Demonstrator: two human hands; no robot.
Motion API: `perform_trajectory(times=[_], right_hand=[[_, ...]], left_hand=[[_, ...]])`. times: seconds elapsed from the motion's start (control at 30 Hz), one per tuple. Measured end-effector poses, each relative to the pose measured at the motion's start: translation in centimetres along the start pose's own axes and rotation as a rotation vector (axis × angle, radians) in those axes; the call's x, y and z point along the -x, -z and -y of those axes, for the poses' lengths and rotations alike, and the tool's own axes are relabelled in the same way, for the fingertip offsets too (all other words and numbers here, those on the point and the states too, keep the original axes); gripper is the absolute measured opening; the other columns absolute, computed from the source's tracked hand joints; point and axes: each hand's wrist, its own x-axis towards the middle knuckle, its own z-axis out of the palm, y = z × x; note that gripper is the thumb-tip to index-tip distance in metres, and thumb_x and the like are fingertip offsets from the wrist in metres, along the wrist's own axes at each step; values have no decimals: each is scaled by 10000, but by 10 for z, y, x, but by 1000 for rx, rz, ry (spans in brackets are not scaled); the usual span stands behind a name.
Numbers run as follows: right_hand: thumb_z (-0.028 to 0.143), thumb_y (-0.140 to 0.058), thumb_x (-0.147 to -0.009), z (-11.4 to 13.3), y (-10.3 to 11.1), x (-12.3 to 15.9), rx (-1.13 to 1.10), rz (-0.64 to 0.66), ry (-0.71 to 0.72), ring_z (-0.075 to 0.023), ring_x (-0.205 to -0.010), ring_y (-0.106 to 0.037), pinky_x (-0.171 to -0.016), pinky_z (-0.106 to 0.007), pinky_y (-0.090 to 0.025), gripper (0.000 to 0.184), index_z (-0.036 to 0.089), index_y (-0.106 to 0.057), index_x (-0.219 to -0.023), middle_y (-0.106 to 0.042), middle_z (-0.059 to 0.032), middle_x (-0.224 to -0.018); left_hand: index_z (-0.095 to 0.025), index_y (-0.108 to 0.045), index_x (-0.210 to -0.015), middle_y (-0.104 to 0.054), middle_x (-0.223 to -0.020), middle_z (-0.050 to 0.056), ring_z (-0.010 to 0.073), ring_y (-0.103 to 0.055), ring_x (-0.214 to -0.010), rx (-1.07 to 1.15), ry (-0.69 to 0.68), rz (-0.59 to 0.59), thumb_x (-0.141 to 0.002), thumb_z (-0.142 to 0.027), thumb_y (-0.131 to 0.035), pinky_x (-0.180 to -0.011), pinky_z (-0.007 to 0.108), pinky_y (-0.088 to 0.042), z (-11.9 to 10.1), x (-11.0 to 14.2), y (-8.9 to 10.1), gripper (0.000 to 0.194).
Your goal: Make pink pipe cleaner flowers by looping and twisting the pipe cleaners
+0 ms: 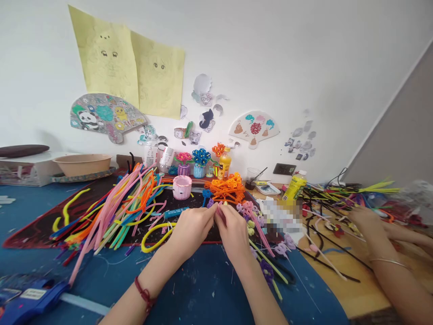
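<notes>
Two hands met in the middle of the frame, left hand [194, 228] and right hand [233, 228], each grip pinched tight on a tiny pink bit [219, 204] that I could hardly see. Bent orange fuzzy sticks [227, 188] sat just behind, near a pink pot [182, 188] on a dark mat [42, 229]. At the lower left, a blue glue gun [37, 295] lay on the worktop [189, 289].

Chenille stems [103, 216]: fuzzy, matt pile. Pink pot [181, 189]: similarly fuzzy, ribbed. Yellow sheets [158, 92]: thin paper, matt, slightly wavy. Glue gun [50, 293]: smooth blue plastic, slight sheen. Yellow bottle [295, 186]: glossy plastic. Bag [419, 196]: crinkled clear film. Brown table [333, 293]: wood-grained (veneer or solid, cannot tell). Blue tabletop [189, 289]: smooth, flecked. Wall [304, 54]: smooth, matt white.
</notes>
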Motion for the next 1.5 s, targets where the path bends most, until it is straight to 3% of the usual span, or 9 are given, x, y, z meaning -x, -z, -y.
perform_trajectory(times=[0.33, 0.57, 0.7, 0.83, 0.97, 1.13, 1.5], right_hand=[[269, -377, -999, -1, 2, -2, 27, 15, -32, -212, -736, -608, -654, -300, -428, 300, 181, -639, -883, -642, -84, -812], [221, -361, -993, -3, 0, -2, -101, 31, -34, -210, -779, -613, -693, -299, -443, 303, 181, -640, -883, -654, -92, -859], [201, -388, -981, -8, 0, -3, -157, 45, -31, -196, -743, -609, -673, -287, -439, 295, 174, -656, -861, -648, -80, -831], [189, -431, -960, -14, -1, -3, -150, 30, -32, -183, -686, -596, -631, -275, -424, 276, 173, -666, -816, -635, -59, -769], [157, -426, -949, -17, -2, -2, -126, 52, -6, -187, -718, -610, -649, -267, -430, 283, 178, -672, -812, -648, -61, -774], [155, -436, -945, -18, -3, -2, -61, 60, -2, -190, -731, -618, -664, -269, -431, 262, 183, -678, -847, -654, -64, -791], [175, -457, -942, -19, -3, -3, -62, 12, 2, -195, -728, -610, -661, -281, -424, 247, 189, -666, -811, -648, -60, -784]], left_hand=[[-151, -684, -1049, -718, -715, 73, 154, -602, -547, 50, 109, -54, -947, -187, -413, -523, 239, -320, -4, -4, -1, 292], [-154, -699, -890, -662, -580, 22, 127, -550, -460, 290, 185, 11, -947, -227, -408, -518, 220, -360, -11, -4, -1, 305], [-145, -668, -1089, -667, -596, 23, 141, -563, -484, 193, 181, -2, -943, -232, -428, -512, 225, -345, -7, -5, -3, 294], [-176, -496, -1362, -675, -659, 23, 165, -594, -551, 7, 126, 34, -950, -219, -422, -523, 224, -335, -2, -4, -1, 421], [-217, -501, -1365, -683, -710, 36, 180, -601, -579, -99, 41, 122, -943, -180, -405, -524, 229, -334, 0, -2, 2, 434], [-186, -503, -1355, -653, -655, 35, 190, -569, -541, -142, 48, 108, -932, -168, -386, -500, 242, -301, 0, -2, -1, 439], [-143, -519, -1315, -508, -553, -43, 121, -405, -465, 79, 72, 61, -874, -113, -434, -502, 204, -280, 1, -4, -7, 450]])
